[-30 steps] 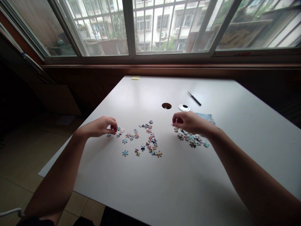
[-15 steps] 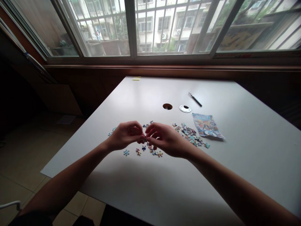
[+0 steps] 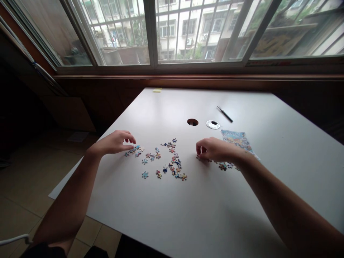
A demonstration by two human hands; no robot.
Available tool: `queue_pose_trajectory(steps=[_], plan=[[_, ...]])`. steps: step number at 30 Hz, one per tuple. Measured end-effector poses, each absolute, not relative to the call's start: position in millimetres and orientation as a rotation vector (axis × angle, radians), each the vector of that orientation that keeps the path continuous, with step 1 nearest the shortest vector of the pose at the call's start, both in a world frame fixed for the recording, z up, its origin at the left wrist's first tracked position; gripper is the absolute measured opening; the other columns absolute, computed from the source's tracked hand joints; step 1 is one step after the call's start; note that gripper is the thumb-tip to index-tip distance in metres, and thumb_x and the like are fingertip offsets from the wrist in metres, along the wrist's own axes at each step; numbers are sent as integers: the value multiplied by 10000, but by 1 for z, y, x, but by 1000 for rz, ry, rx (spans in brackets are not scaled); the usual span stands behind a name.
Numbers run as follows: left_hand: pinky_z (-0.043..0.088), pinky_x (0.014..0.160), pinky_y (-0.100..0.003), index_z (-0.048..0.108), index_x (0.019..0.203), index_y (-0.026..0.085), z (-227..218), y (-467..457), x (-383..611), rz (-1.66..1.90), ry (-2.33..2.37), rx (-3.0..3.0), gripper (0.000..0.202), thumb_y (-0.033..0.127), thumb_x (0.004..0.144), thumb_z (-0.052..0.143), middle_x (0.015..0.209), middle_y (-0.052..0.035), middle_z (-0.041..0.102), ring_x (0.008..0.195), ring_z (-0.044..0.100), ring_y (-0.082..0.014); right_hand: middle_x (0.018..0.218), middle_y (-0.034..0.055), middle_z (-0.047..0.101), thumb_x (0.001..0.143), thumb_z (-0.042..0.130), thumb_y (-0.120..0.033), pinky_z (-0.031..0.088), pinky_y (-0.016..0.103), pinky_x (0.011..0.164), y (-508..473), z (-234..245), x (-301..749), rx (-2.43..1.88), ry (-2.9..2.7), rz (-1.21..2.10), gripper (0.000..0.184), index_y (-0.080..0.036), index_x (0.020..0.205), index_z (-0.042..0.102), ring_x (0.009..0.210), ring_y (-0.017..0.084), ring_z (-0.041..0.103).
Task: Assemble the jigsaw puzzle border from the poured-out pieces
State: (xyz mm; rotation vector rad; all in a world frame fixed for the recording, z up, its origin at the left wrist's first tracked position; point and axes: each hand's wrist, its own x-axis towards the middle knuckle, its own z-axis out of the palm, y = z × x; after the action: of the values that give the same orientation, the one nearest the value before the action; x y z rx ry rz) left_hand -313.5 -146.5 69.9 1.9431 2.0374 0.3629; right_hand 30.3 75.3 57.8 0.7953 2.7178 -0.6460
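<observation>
Our left hand [image 3: 115, 142] sits left of the frame's centre, palm down and fingers half curled, with the thumb and forefinger tips down on the left cluster of puzzle pieces [image 3: 134, 150]; we cannot tell whether a piece is pinched between them. Our right hand [image 3: 215, 149] lies right of centre, knuckles up and fingers curled under, on the right cluster [image 3: 223, 166], most of which it covers; whether it grips a piece is hidden from us. Between the two hands, apart from both, the middle cluster [image 3: 174, 162] spreads in a loose band down the white table [image 3: 188, 215], with a few stray pieces at its lower left. Just beyond our right wrist a printed picture sheet [image 3: 238, 138] lies flat, its near edge hidden by the arm. Higher in the frame we see a round hole [image 3: 192, 122] in the tabletop, a silver ring cap [image 3: 213, 124] just beside it to the right, and a dark pen [image 3: 225, 114] lying slantwise farther right. A yellow note [image 3: 157, 90] sits at the table's far edge, below the barred window [image 3: 172, 32]
</observation>
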Motion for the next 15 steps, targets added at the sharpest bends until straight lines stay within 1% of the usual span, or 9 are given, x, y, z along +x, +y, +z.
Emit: queue_pose_trajectory(steps=[3, 6, 8, 10, 13, 15], plan=[[459, 671, -214, 745, 915, 198, 61, -145, -317, 274, 1977, 1874, 231, 369, 764, 709, 900, -42, 718, 804, 636, -159, 729, 57, 673, 731, 648, -236, 366, 280, 511, 79, 59, 35, 865, 2690, -439, 45, -202, 751, 671, 593, 173, 594], [449, 633, -206, 751, 866, 191, 55, -143, -316, 304, 1955, 1834, 185, 336, 765, 696, 837, -35, 724, 744, 637, -146, 756, 64, 671, 730, 642, -276, 333, 289, 510, 80, 61, 38, 890, 2671, -329, 78, -207, 756, 670, 600, 181, 579], [453, 631, -205, 759, 842, 190, 55, -143, -317, 354, 1967, 1824, 167, 320, 780, 674, 804, -31, 729, 725, 644, -142, 766, 63, 670, 728, 633, -273, 324, 292, 518, 83, 61, 40, 874, 2680, -309, 76, -212, 760, 666, 610, 183, 575], [458, 631, -204, 768, 865, 193, 59, -146, -318, 410, 1983, 1803, 185, 327, 790, 666, 794, -30, 736, 725, 655, -146, 763, 60, 668, 732, 623, -273, 319, 291, 521, 85, 61, 42, 854, 2691, -334, 73, -214, 760, 657, 611, 177, 571], [467, 641, -206, 775, 932, 207, 68, -151, -318, 401, 1909, 1749, 240, 377, 785, 688, 833, -37, 748, 756, 669, -161, 769, 57, 667, 742, 616, -298, 320, 291, 526, 87, 62, 43, 836, 2705, -372, 88, -217, 762, 645, 608, 172, 564], [463, 647, -207, 784, 909, 218, 71, -152, -316, 344, 1838, 1749, 238, 400, 783, 696, 874, -43, 745, 766, 663, -162, 781, 60, 671, 747, 616, -310, 323, 294, 530, 86, 63, 42, 833, 2709, -372, 99, -218, 772, 645, 613, 176, 562]])
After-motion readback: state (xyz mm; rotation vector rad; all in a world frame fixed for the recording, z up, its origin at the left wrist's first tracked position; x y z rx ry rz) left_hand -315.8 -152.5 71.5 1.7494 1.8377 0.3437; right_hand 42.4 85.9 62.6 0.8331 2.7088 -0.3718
